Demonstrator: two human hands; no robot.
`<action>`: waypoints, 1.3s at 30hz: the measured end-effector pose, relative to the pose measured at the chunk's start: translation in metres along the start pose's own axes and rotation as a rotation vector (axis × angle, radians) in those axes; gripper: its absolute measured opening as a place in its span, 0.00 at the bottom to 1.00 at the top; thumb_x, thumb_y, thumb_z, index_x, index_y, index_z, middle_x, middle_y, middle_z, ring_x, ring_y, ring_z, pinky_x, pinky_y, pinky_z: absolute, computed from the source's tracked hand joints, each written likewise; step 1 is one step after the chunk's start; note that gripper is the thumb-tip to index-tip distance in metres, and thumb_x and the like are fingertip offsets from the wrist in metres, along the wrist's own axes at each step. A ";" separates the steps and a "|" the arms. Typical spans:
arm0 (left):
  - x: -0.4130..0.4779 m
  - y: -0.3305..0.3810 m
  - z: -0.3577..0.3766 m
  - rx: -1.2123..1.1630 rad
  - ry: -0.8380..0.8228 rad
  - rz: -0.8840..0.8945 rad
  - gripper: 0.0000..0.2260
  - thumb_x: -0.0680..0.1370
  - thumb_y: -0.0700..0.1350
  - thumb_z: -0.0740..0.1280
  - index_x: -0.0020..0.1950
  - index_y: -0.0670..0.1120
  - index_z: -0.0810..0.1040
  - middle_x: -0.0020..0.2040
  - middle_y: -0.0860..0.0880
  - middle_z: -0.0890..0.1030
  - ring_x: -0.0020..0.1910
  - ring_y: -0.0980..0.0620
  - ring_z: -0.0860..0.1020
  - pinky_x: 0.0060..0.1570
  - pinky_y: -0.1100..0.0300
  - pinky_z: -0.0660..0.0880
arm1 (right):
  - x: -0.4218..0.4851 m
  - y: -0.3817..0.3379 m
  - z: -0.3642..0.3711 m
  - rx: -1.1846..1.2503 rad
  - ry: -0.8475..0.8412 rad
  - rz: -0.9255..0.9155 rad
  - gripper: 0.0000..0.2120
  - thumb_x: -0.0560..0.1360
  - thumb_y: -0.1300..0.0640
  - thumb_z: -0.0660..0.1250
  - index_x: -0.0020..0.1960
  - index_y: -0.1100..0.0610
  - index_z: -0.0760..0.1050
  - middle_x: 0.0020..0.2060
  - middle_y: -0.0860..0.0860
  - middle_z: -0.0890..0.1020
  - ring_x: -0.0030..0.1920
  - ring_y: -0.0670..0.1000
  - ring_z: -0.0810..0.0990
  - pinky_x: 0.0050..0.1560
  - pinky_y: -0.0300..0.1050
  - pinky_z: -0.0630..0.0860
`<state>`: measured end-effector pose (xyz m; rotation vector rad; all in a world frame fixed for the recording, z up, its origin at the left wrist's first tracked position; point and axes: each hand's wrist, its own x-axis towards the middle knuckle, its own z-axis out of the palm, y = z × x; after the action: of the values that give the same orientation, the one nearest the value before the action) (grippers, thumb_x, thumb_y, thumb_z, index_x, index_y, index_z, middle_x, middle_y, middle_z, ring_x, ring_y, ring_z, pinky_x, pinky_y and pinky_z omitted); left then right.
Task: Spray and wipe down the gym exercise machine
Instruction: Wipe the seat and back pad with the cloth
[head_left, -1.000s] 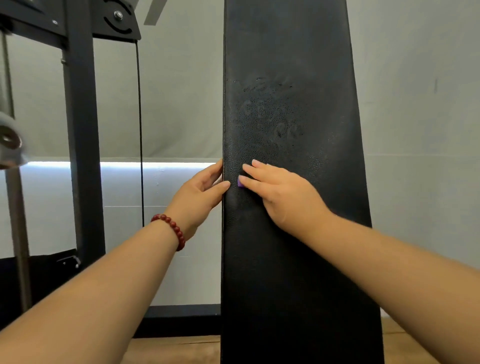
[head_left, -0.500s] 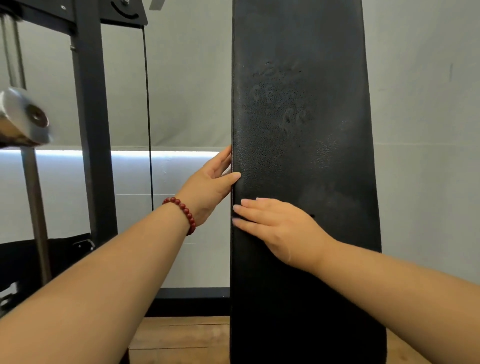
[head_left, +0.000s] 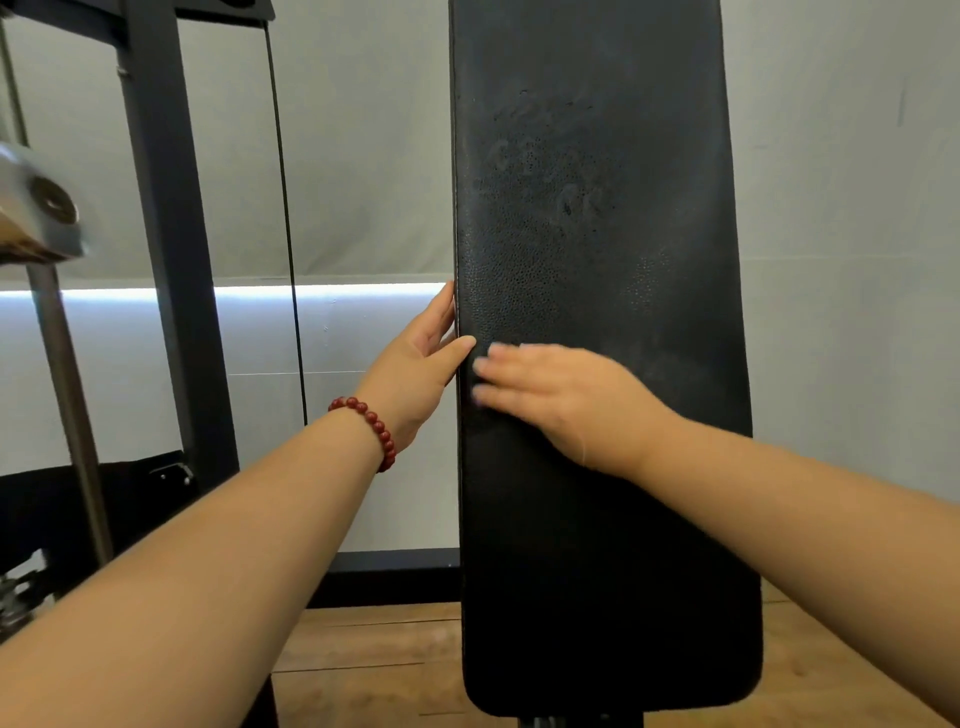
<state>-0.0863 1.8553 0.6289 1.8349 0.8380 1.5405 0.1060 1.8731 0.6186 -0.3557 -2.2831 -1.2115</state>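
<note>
Room: a pale grey wall (head_left: 841, 260) fills the far background, crossed on the left by a bright white light strip (head_left: 332, 291). Light wooden floorboards (head_left: 374, 649) lie below.
Pad: the tall black padded backrest of the gym machine (head_left: 597, 545) stands upright in the centre, with dull smears on its grained upper face.
Right hand: the right hand (head_left: 561, 395) lies flat on the pad's front face at mid height, near its left edge. Its fingers are straight, close together and pointing left. The hand is blurred, so I cannot tell whether anything sits beneath the palm.
Left hand: the left hand (head_left: 421, 374) rests against the pad's left side edge, just beside the right fingertips. Its fingers are straight along the edge and the thumb tip touches the front corner.
Bracelet: a string of dark red beads (head_left: 371, 426) circles the left wrist.
Frame: a black steel upright post (head_left: 171, 260) stands well to the left of the pad.
Cable: a thin black cable (head_left: 285, 234) hangs between the post and the pad.
Bar end: a blurred silver metal bar end (head_left: 36, 208) juts in at the left edge, above a grey rod (head_left: 67, 389).
</note>
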 end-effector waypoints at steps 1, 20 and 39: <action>-0.001 -0.001 0.000 0.009 -0.006 0.008 0.28 0.82 0.32 0.55 0.72 0.61 0.59 0.68 0.63 0.71 0.69 0.63 0.69 0.71 0.60 0.65 | 0.002 0.002 -0.001 -0.010 0.033 0.089 0.19 0.80 0.62 0.52 0.58 0.62 0.81 0.59 0.60 0.81 0.59 0.61 0.81 0.64 0.50 0.70; -0.020 -0.003 0.049 1.326 0.081 0.291 0.28 0.84 0.47 0.50 0.79 0.43 0.40 0.79 0.46 0.37 0.77 0.48 0.34 0.75 0.55 0.35 | -0.061 -0.014 -0.005 0.010 0.020 0.257 0.18 0.77 0.64 0.58 0.65 0.61 0.77 0.64 0.59 0.78 0.66 0.59 0.76 0.70 0.50 0.65; -0.024 -0.042 0.071 1.496 0.243 0.544 0.29 0.78 0.50 0.52 0.77 0.38 0.58 0.78 0.41 0.59 0.77 0.45 0.56 0.76 0.48 0.50 | -0.050 0.003 0.001 -0.090 0.254 0.685 0.21 0.78 0.66 0.53 0.65 0.61 0.78 0.65 0.59 0.78 0.66 0.60 0.76 0.63 0.49 0.71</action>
<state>-0.0230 1.8595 0.5706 3.0914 2.1058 1.5113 0.1486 1.8763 0.5918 -0.8759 -1.6758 -0.9297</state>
